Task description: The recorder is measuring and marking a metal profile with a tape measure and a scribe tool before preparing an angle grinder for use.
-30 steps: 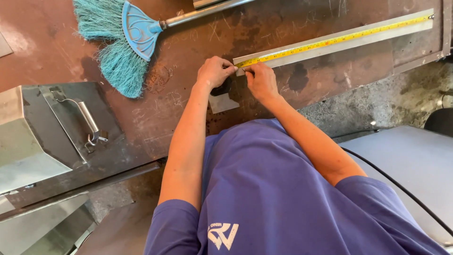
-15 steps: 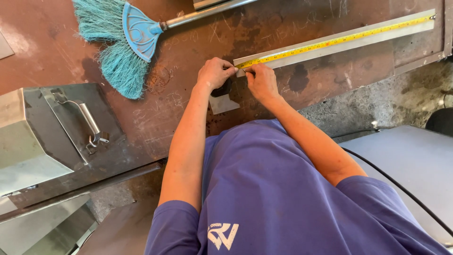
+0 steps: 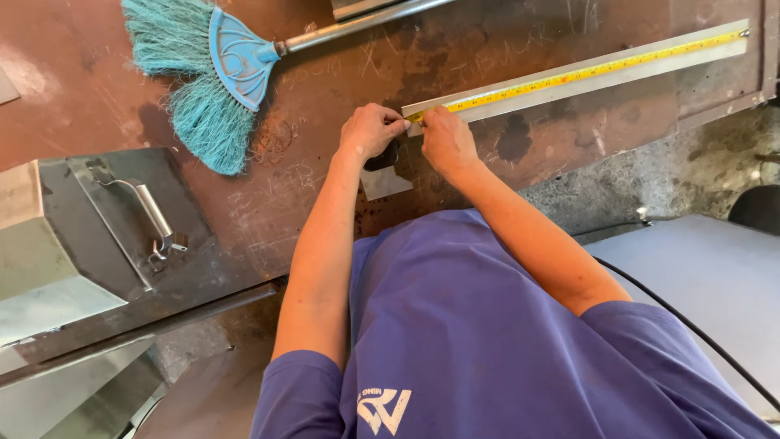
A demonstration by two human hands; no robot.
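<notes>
Yellow tape measure (image 3: 581, 75) lies stretched flat along a long, pale metal strip (image 3: 617, 73), its far hook at the strip's right end. Strip rests slanted on the rusty brown steel table (image 3: 325, 187).

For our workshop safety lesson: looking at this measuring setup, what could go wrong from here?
1. The yellow tape measure lies stretched along the metal strip; if the left hand or right hand slips, it may snap back.
2. The strip's end sits right at the fingers and could cut them.
3. The broom lies close by and could be knocked.
</notes>
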